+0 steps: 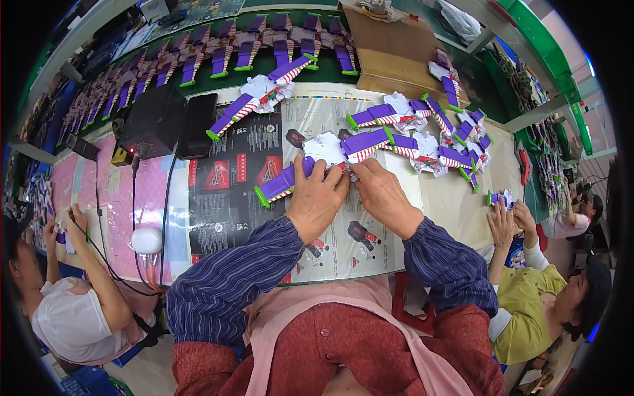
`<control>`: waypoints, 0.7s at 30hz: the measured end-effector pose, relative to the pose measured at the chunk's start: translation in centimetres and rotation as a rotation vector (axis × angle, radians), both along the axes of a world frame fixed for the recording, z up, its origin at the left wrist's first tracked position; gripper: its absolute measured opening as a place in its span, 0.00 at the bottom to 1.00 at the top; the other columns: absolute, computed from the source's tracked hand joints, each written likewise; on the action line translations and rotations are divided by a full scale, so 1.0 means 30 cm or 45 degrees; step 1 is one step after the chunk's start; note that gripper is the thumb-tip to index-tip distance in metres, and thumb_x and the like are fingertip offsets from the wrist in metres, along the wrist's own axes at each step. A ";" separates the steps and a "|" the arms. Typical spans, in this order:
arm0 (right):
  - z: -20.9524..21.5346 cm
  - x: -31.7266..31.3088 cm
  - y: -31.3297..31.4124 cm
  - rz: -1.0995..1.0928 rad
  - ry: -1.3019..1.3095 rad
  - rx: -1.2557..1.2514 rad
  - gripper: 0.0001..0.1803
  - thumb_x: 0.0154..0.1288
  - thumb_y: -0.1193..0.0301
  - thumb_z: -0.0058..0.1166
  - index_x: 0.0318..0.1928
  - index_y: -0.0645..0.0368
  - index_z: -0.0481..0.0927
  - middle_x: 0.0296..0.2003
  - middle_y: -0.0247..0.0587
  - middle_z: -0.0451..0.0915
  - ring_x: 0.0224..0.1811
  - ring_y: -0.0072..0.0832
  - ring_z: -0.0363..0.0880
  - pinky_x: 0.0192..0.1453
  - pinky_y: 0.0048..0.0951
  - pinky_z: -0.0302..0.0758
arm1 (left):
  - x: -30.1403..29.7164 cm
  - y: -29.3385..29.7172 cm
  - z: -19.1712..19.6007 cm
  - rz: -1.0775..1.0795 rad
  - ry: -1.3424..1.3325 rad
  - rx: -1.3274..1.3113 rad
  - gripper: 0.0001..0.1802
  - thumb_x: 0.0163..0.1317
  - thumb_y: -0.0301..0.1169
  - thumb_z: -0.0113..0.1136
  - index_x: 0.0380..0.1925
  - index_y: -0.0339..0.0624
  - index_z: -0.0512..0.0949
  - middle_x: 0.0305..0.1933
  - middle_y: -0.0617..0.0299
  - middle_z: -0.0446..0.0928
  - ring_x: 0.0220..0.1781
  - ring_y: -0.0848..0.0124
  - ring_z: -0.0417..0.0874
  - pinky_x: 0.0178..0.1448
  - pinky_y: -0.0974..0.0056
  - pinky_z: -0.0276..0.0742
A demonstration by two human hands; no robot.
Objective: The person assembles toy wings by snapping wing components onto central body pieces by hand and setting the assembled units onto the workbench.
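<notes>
In front of me on the table lies a winged toy part [325,150], with a white body and purple wings that have green tips and red-and-white striped edges. My left hand [316,206] is closed on its near left side, fingers resting on the white body and thumb by a small red spot. Against its near right edge, my right hand [388,201] is pinched, with the fingertips close to the left thumb. Whatever sits between those fingertips is too small and covered to make out. Just beyond, a similar winged toy part [263,92] lies by itself.
More winged parts [422,142] are heaped to the right. Rows of them [247,53] lie on a green surface at the back, beside a cardboard box [396,49]. A black box [153,122] with cables stands left. Co-workers' hands [505,224] work at right and left.
</notes>
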State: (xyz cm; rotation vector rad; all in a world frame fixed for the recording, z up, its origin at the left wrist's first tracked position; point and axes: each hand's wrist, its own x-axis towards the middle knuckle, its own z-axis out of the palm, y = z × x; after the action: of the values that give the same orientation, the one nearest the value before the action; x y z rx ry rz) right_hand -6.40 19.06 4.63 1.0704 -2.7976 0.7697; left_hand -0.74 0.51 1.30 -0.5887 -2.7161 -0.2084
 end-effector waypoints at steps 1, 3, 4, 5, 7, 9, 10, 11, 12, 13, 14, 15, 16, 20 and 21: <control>-0.005 -0.004 0.006 0.021 0.027 0.014 0.13 0.62 0.85 0.55 0.47 0.67 0.81 0.43 0.57 0.81 0.44 0.55 0.85 0.46 0.49 0.82 | 0.001 0.001 0.003 -0.007 0.000 0.001 0.22 0.67 0.30 0.58 0.61 0.46 0.83 0.54 0.61 0.73 0.62 0.56 0.73 0.75 0.25 0.60; -0.009 -0.011 0.007 0.044 0.063 0.030 0.13 0.62 0.85 0.54 0.48 0.68 0.81 0.44 0.58 0.81 0.44 0.56 0.85 0.47 0.50 0.82 | 0.003 -0.001 -0.004 -0.008 0.007 0.008 0.22 0.67 0.30 0.58 0.61 0.47 0.83 0.53 0.61 0.73 0.61 0.56 0.74 0.75 0.26 0.60; -0.009 -0.011 0.003 0.035 0.068 0.055 0.13 0.61 0.86 0.54 0.47 0.68 0.81 0.44 0.58 0.81 0.43 0.56 0.85 0.46 0.50 0.82 | 0.002 -0.003 -0.009 -0.012 0.008 0.014 0.22 0.68 0.30 0.57 0.61 0.47 0.82 0.53 0.61 0.73 0.61 0.56 0.74 0.75 0.26 0.60; -0.008 -0.010 0.001 0.026 0.072 0.080 0.13 0.61 0.86 0.53 0.47 0.68 0.81 0.43 0.58 0.81 0.43 0.56 0.85 0.46 0.50 0.82 | 0.003 -0.006 -0.015 -0.010 0.016 0.016 0.22 0.68 0.30 0.57 0.61 0.47 0.82 0.53 0.61 0.73 0.61 0.56 0.74 0.75 0.26 0.60; -0.007 -0.013 0.002 0.020 0.080 0.076 0.12 0.60 0.84 0.56 0.46 0.68 0.81 0.42 0.56 0.81 0.42 0.55 0.85 0.45 0.49 0.82 | 0.005 -0.011 -0.020 -0.082 0.054 0.123 0.23 0.67 0.30 0.59 0.62 0.45 0.81 0.51 0.59 0.72 0.59 0.56 0.73 0.76 0.21 0.56; -0.004 -0.016 0.002 0.030 0.141 0.161 0.11 0.60 0.82 0.59 0.44 0.66 0.81 0.41 0.53 0.81 0.41 0.52 0.86 0.43 0.47 0.82 | 0.011 -0.016 -0.023 -0.112 0.085 0.131 0.23 0.67 0.30 0.59 0.63 0.46 0.81 0.50 0.59 0.72 0.59 0.57 0.73 0.76 0.21 0.56; 0.001 -0.017 0.000 0.029 0.142 0.163 0.11 0.60 0.82 0.59 0.44 0.66 0.81 0.41 0.53 0.81 0.41 0.52 0.86 0.43 0.47 0.82 | 0.012 -0.017 -0.024 -0.144 0.109 0.138 0.23 0.67 0.30 0.59 0.63 0.47 0.80 0.50 0.59 0.72 0.59 0.57 0.73 0.76 0.21 0.56; 0.008 -0.018 -0.005 0.043 0.190 0.226 0.10 0.59 0.81 0.60 0.43 0.64 0.81 0.40 0.51 0.81 0.41 0.50 0.86 0.42 0.46 0.82 | 0.010 -0.016 -0.025 -0.144 0.109 0.141 0.23 0.67 0.30 0.59 0.63 0.47 0.80 0.50 0.59 0.72 0.59 0.57 0.73 0.76 0.21 0.56; 0.013 -0.018 -0.010 0.060 0.237 0.287 0.09 0.59 0.80 0.61 0.42 0.63 0.81 0.40 0.50 0.81 0.41 0.48 0.87 0.41 0.45 0.82 | 0.010 -0.016 -0.020 -0.145 0.092 0.146 0.24 0.67 0.29 0.59 0.63 0.47 0.80 0.50 0.59 0.72 0.59 0.57 0.73 0.76 0.21 0.55; 0.009 -0.021 -0.009 0.063 0.234 0.289 0.09 0.59 0.80 0.61 0.42 0.63 0.81 0.40 0.50 0.81 0.41 0.48 0.87 0.41 0.45 0.82 | 0.011 -0.016 -0.019 -0.147 0.074 0.151 0.24 0.67 0.29 0.59 0.64 0.47 0.80 0.50 0.59 0.72 0.59 0.57 0.73 0.76 0.21 0.55; 0.002 -0.024 -0.005 0.068 0.262 0.270 0.09 0.59 0.80 0.61 0.42 0.62 0.81 0.39 0.48 0.81 0.40 0.47 0.87 0.41 0.45 0.82 | 0.013 -0.017 -0.023 -0.144 0.071 0.153 0.24 0.67 0.29 0.59 0.64 0.47 0.80 0.50 0.59 0.72 0.59 0.57 0.73 0.76 0.21 0.55; -0.003 -0.030 -0.001 0.074 0.291 0.252 0.08 0.60 0.79 0.62 0.41 0.62 0.82 0.39 0.47 0.81 0.40 0.46 0.87 0.41 0.44 0.82 | 0.011 -0.018 -0.027 -0.137 0.082 0.144 0.24 0.66 0.29 0.59 0.64 0.46 0.80 0.50 0.59 0.72 0.59 0.57 0.73 0.76 0.21 0.56; -0.004 -0.032 0.002 0.078 0.289 0.254 0.08 0.60 0.79 0.62 0.41 0.62 0.82 0.39 0.47 0.81 0.40 0.46 0.87 0.41 0.44 0.82 | 0.010 -0.020 -0.032 -0.129 0.093 0.135 0.24 0.66 0.29 0.59 0.63 0.45 0.80 0.50 0.58 0.72 0.59 0.58 0.73 0.76 0.22 0.56; -0.020 -0.040 0.014 0.062 0.278 0.123 0.08 0.61 0.78 0.63 0.42 0.61 0.82 0.38 0.46 0.80 0.40 0.44 0.86 0.40 0.44 0.82 | 0.011 -0.020 -0.045 -0.116 0.122 0.125 0.24 0.66 0.29 0.59 0.62 0.42 0.81 0.51 0.58 0.73 0.60 0.58 0.73 0.76 0.23 0.57; -0.025 -0.045 0.015 0.064 0.262 0.084 0.08 0.62 0.78 0.63 0.42 0.61 0.83 0.37 0.45 0.80 0.40 0.44 0.86 0.40 0.43 0.82 | 0.010 -0.019 -0.043 -0.099 0.126 0.123 0.23 0.66 0.29 0.59 0.62 0.41 0.82 0.52 0.59 0.73 0.60 0.58 0.73 0.76 0.23 0.57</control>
State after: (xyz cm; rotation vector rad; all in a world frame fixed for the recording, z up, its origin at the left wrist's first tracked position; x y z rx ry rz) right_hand -7.76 19.52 3.88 1.1616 -2.6487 0.5398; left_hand -0.43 -0.06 0.01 -0.6596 -2.5745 -0.3194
